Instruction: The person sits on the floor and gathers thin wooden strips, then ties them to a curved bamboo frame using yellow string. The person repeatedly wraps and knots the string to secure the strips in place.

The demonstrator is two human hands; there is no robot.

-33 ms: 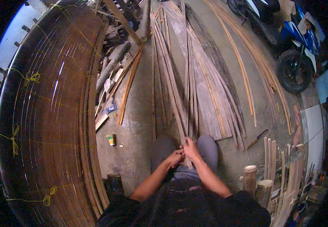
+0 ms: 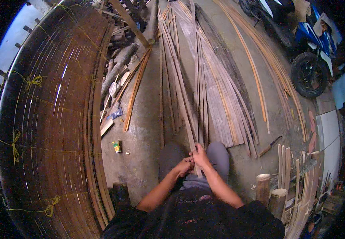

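Clearly both hands meet over the lap on one long bamboo strip [image 2: 188, 131] — the left hand [image 2: 183, 165] closed around its near end, the right hand [image 2: 200, 156] pinching it just above. The strip runs away across the concrete floor [image 2: 144, 131] beside the fanned bamboo slats [image 2: 220, 103]. Judging by this, the strip is mid-handling — the next move calls for a steady two-handed hold

Bare floor [image 2: 144, 139] left of hands; strip pile [image 2: 216, 91] blocks ahead.
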